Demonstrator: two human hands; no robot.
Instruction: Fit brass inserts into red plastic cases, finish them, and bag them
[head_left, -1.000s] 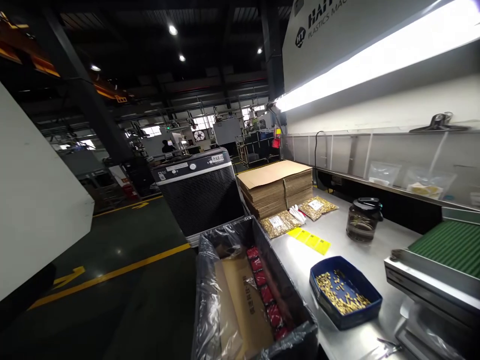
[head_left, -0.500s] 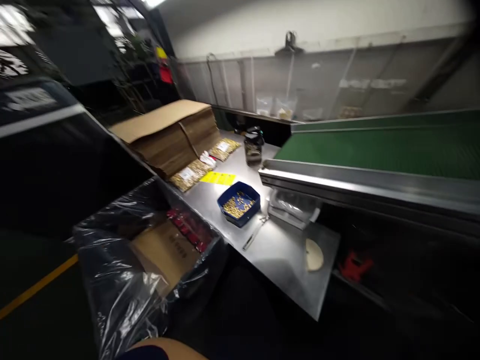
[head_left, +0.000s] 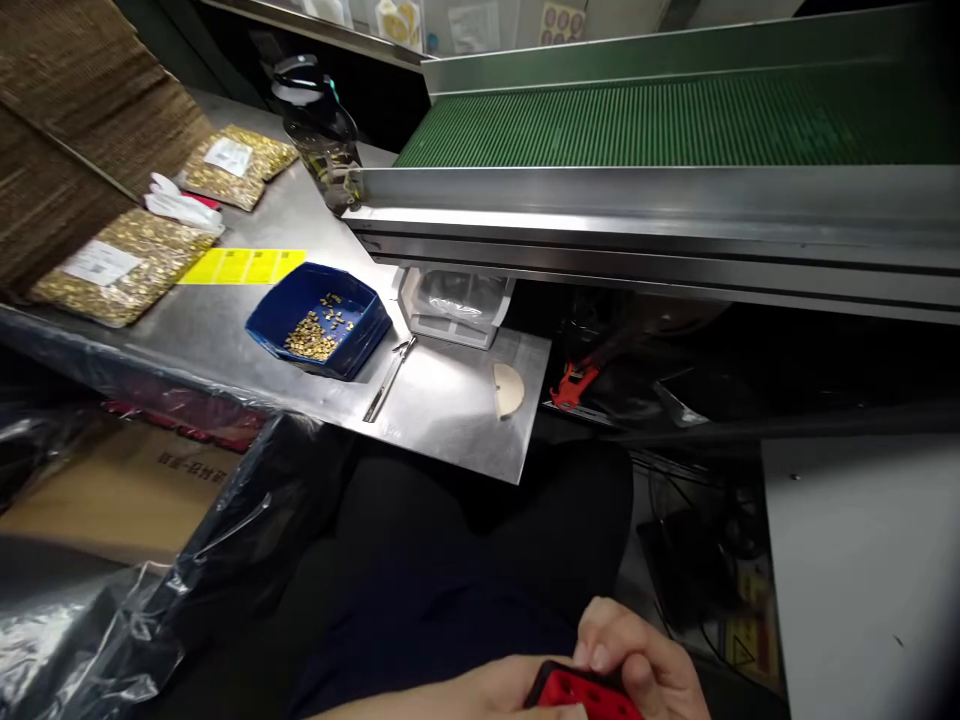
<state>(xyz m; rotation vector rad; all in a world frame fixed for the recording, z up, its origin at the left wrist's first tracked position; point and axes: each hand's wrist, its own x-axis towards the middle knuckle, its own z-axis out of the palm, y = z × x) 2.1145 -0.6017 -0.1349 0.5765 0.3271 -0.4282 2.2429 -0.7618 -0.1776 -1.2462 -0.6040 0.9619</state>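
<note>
At the bottom edge of the head view, a red part with a black rim and round holes [head_left: 589, 694] sits between my hands over my lap. My left hand [head_left: 501, 686] is closed around its left side, the thumb lying on the red face. Curled fingers of my right hand [head_left: 637, 650] touch its upper right rim. The frame cuts off the lower part of both hands and of the red part. On the metal table ahead, a blue bin [head_left: 322, 318] holds small brass-coloured pieces, with a slim metal tool [head_left: 389, 380] beside it.
A green conveyor belt [head_left: 600, 125] with a metal side rail crosses the upper right. Bags of brass pieces [head_left: 127, 262], a dark bottle [head_left: 322, 135] and yellow labels [head_left: 244, 266] lie left. A plastic-lined box [head_left: 135, 490] stands lower left, a white surface [head_left: 862, 560] right.
The view has swung right and down, closer to the table. Both my hands and the red part have come into view at the bottom.
</note>
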